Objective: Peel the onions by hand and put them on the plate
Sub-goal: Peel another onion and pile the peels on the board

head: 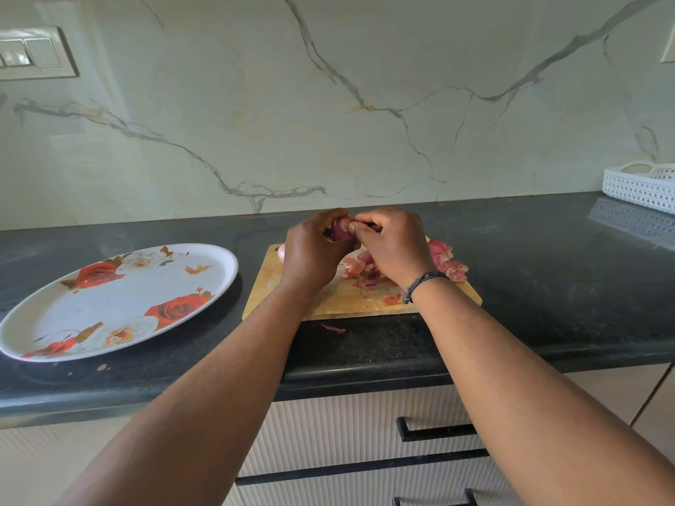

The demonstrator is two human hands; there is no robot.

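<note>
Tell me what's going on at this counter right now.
A person is peeling an onion by hand. The left hand grips it while the right hand pinches at its skin, both held over a wooden cutting board. Loose peels lie scattered on the board, and one scrap has fallen onto the dark counter. Something pale peeks out behind the left hand, perhaps another onion. The flowered plate to the left has no onions on it yet.
</note>
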